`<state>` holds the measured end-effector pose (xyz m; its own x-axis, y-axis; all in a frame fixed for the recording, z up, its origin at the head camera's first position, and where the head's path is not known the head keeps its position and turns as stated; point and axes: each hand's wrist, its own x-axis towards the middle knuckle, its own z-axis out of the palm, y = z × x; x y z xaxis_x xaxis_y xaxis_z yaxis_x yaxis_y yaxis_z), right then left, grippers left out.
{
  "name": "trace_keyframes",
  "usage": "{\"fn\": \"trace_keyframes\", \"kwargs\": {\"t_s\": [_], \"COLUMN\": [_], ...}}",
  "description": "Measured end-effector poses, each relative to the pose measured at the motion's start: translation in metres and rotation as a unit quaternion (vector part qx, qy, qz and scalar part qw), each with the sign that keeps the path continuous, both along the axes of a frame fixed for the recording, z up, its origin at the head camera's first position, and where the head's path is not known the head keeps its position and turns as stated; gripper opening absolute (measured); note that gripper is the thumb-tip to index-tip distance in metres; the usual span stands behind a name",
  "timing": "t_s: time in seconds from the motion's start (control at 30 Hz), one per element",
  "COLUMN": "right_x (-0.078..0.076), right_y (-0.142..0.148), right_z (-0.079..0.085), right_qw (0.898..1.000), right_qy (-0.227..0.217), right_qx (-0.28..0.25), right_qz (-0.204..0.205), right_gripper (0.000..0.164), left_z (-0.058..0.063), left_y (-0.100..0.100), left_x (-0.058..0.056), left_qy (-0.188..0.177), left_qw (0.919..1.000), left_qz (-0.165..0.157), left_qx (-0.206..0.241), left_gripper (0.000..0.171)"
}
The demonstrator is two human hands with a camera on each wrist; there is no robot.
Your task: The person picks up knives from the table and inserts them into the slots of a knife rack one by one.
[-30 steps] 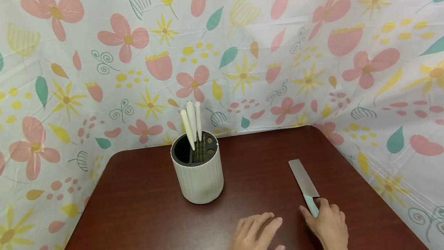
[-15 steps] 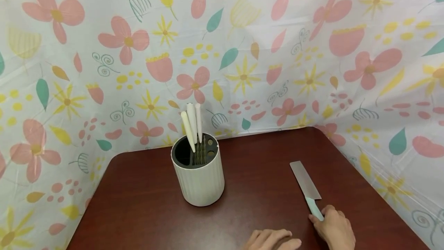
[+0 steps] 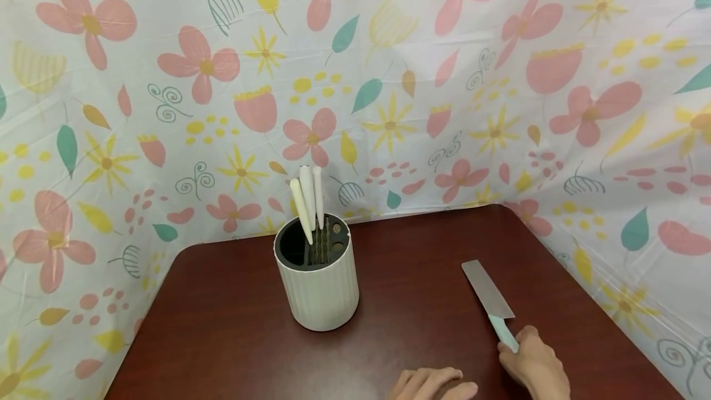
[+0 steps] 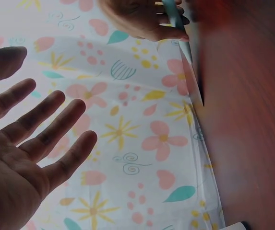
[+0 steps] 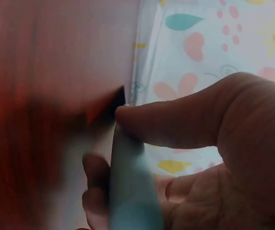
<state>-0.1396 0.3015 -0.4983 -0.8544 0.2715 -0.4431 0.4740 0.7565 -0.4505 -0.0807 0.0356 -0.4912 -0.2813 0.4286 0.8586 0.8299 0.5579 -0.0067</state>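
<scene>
A cleaver with a broad steel blade (image 3: 489, 290) and a pale blue handle (image 3: 503, 332) lies at the right of the table, blade pointing away. My right hand (image 3: 534, 363) grips the rear of this handle. In the right wrist view the thumb (image 5: 175, 120) presses along the handle (image 5: 135, 191), with fingers curled on its other side. My left hand (image 3: 433, 384) is low in the head view, holding nothing; the left wrist view shows its fingers (image 4: 55, 124) spread. From there the right hand (image 4: 137, 19) and the cleaver blade (image 4: 191, 76) are also visible.
A white ribbed knife block (image 3: 324, 298) with a black slotted insert stands left of centre on the dark red-brown table (image 3: 411, 276). Several white and cream handles (image 3: 307, 199) stick up from it. A flower-printed curtain (image 3: 355, 79) hangs behind and beside the table.
My right hand has shifted back toward the handle's end, baring more of the handle. My left hand has moved right and nearer the lower edge. The cleaver has barely shifted.
</scene>
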Motion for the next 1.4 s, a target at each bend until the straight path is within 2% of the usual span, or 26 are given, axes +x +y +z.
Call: {"fn": "trace_keyframes", "kwargs": {"t_s": [0.17,0.37,0.53,0.67,0.73,0.87,0.93,1.03,1.1,1.17,1.27,1.33,1.4], "right_x": [0.002,0.004,0.01,0.012,0.011,0.009,0.007,0.006,0.004,0.004,0.002,0.0,-0.003], "right_y": [0.002,0.002,0.007,0.008,0.006,0.0,-0.002,-0.004,-0.005,-0.007,-0.01,-0.015,-0.02], "right_z": [0.009,0.017,0.029,0.04,0.044,0.05,0.052,0.055,0.057,0.059,0.062,0.064,0.066], "right_qw": [1.0,0.998,0.996,0.991,0.987,0.971,0.96,0.945,0.936,0.928,0.918,0.907,0.893], "right_qy": [0.017,0.059,0.087,0.124,0.142,0.2,0.232,0.268,0.288,0.302,0.324,0.351,0.385], "right_qx": [-0.011,-0.025,-0.034,-0.037,-0.041,-0.035,-0.031,-0.024,-0.027,-0.03,-0.037,-0.039,-0.043], "right_qz": [0.012,0.011,-0.011,-0.042,-0.066,-0.124,-0.152,-0.187,-0.202,-0.214,-0.226,-0.23,-0.23], "right_gripper": [0.063,0.068,0.066,0.071,0.074,0.066,0.06,0.055,0.054,0.053,0.051,0.048,0.042], "left_z": [0.004,0.009,0.014,0.018,0.02,0.024,0.026,0.029,0.03,0.032,0.034,0.035,0.035], "left_y": [-0.003,-0.002,-0.005,-0.007,-0.008,-0.01,-0.012,-0.014,-0.015,-0.015,-0.016,-0.017,-0.02], "left_x": [0.001,0.004,0.007,0.006,0.004,-0.003,-0.007,-0.011,-0.013,-0.013,-0.014,-0.015,-0.018], "left_qy": [-0.014,-0.024,-0.048,-0.078,-0.072,-0.047,-0.017,0.002,0.01,0.0,0.005,0.007,0.025], "left_qw": [0.9999,0.999,0.9982,0.9965,0.9967,0.9976,0.9984,0.9989,0.9991,0.9994,0.9993,0.9992,0.9987], "left_qz": [-0.006,0.009,0.011,0.02,0.031,0.041,0.041,0.039,0.036,0.033,0.034,0.038,0.042], "left_qx": [0.004,0.036,0.032,0.026,0.025,0.032,0.034,0.027,0.02,0.014,0.013,0.012,0.012], "left_gripper": [0.034,0.032,0.033,0.033,0.031,0.031,0.033,0.036,0.039,0.04,0.04,0.04,0.04]}}
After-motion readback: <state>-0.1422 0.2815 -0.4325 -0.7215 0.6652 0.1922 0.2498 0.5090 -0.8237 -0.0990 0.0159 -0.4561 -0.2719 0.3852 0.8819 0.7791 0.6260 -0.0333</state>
